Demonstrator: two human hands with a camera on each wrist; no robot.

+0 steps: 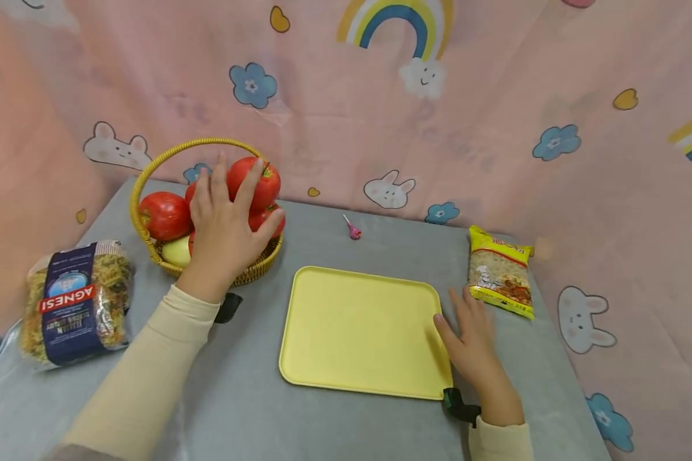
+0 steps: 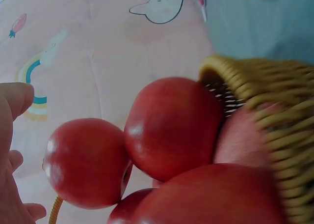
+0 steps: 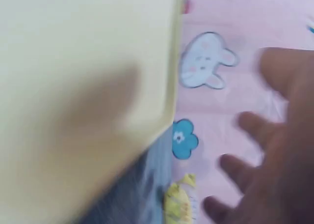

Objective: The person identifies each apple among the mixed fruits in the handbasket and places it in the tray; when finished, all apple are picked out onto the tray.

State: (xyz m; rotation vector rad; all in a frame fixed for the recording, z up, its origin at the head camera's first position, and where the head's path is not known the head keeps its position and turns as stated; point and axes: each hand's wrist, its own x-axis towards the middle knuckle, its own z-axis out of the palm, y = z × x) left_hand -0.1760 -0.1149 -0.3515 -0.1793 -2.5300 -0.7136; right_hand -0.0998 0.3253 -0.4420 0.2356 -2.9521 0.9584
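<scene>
Several red apples fill the wicker basket at the far left of the grey table in the head view, and my left hand lies spread over them, fingers straight, the fingertips resting on the topmost apple without curling round it. That apple is round, glossy and red, with no long axis to speak of; its stem end, with a touch of green, faces up and right, just under the basket's arched handle. A second red apple sits at the basket's left side and a pale yellow-green fruit shows low in front. My right hand lies flat and relaxed on the table, fingers extended, touching the right edge of the yellow tray, whose long side runs left to right. Beyond that hand lies a yellow noodle packet; a bag of Agnesi pasta lies at the left edge, and a small pink lollipop near the back. From the left wrist, the apples crowd together, smooth and shiny, against the woven basket rim; only a fingertip and palm edge of my hand show at the left. From the right wrist, blurred, my fingers are spread and loose beside the tray, with the yellow packet below.
</scene>
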